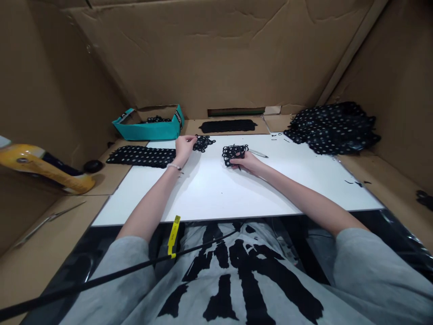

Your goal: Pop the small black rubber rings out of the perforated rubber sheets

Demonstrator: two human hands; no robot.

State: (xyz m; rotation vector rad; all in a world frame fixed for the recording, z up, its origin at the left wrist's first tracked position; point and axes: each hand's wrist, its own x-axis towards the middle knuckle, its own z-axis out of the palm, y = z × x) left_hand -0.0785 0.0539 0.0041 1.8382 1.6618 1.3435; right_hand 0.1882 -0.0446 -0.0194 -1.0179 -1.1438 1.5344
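Note:
My right hand (246, 162) is closed on a small bundle of black rings (233, 151), held just over the white board (203, 198). Several rings stand out along the bundle's top edge. Up and to the left, my left hand (184, 148) has thumb and fingers pinched together at the edge of a loose heap of black rings (204, 143). What lies between those fingertips is too small to tell. Beneath the left wrist, a black sheet with rows of pale holes (142, 155) lies flat. A slim grey pen-like tool (257, 154) rests beside the right hand.
At the back left stands a teal open box (149, 131) with black pieces inside. A dark strip (228, 126) lies behind the board. Black perforated sheets (333, 128) are heaped at right. Scissors (50, 218) and a yellow bottle (47, 164) are at left. Cardboard walls surround the board.

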